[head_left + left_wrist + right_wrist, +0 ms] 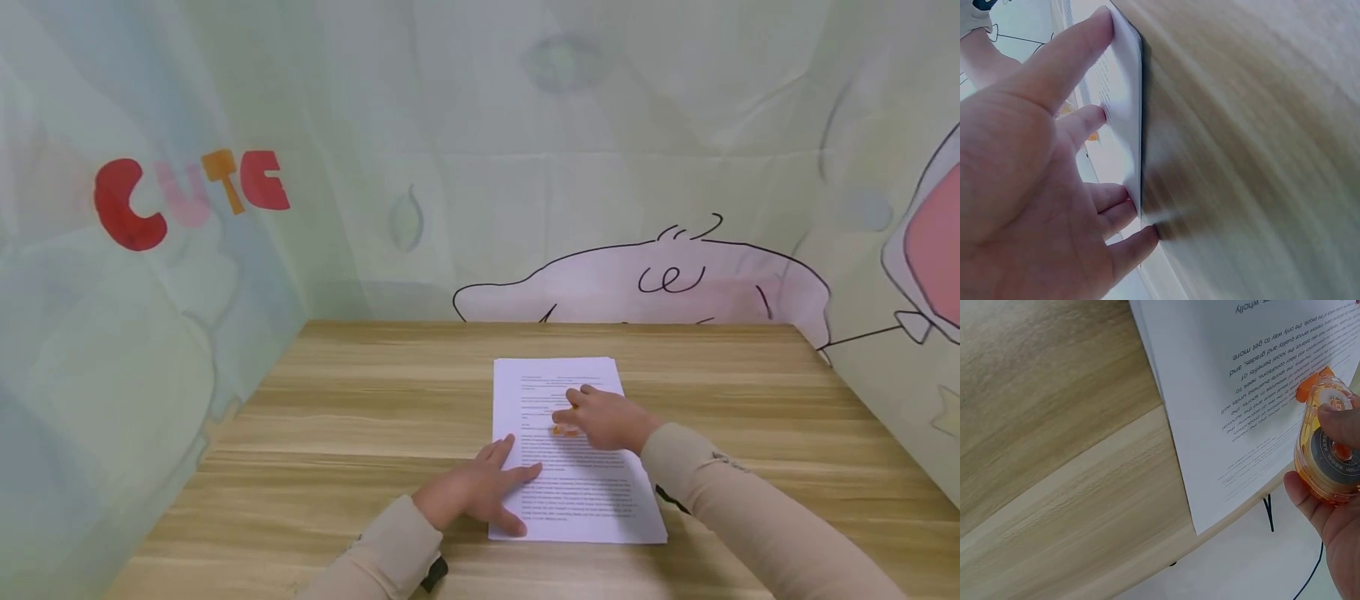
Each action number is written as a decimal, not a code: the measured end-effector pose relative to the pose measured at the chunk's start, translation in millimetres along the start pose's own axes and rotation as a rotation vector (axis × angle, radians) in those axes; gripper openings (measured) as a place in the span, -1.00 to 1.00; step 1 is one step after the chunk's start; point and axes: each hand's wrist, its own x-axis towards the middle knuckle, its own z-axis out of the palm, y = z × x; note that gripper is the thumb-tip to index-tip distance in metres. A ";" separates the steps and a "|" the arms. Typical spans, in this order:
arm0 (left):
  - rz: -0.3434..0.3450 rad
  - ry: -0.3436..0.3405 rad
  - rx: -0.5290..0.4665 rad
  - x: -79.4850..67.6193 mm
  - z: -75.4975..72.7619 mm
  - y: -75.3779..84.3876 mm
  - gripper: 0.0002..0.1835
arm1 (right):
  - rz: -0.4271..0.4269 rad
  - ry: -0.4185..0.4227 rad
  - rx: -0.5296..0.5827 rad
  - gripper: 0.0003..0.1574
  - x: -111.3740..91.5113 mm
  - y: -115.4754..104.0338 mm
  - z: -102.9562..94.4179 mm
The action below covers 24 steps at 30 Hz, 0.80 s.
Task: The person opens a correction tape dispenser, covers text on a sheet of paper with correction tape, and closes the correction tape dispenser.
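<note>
A stack of printed paper (577,504) lies on the wooden table in front of me. My left hand (483,490) rests at its near left edge with fingers spread; in the left wrist view the thumb (1082,47) and fingertips touch the sheet's edge. Over the upper middle of the page, my right hand (606,418) holds a translucent orange correction tape dispenser (1325,453) between thumb and fingers. Its orange tip (1311,384) is right at the printed lines. From the head view, the right hand hides most of the dispenser.
The wood-grain table (360,400) reaches back to a pale fabric backdrop (450,125) with cartoon drawings. Another backdrop panel with "CUTE" lettering (123,208) runs along the left side.
</note>
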 end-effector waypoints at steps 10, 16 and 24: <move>0.002 0.000 -0.026 1.5 2.7 -3.2 -0.15 | 0.017 -0.013 0.002 -0.49 -9.2 5.4 2.9; 0.005 0.002 -0.034 1.0 2.6 -4.1 -0.14 | 0.016 0.007 -0.017 -0.50 -14.6 8.6 4.1; -0.001 -0.006 -0.039 1.3 1.4 -3.9 -0.14 | 0.013 0.024 -0.028 -0.48 -19.4 12.0 5.6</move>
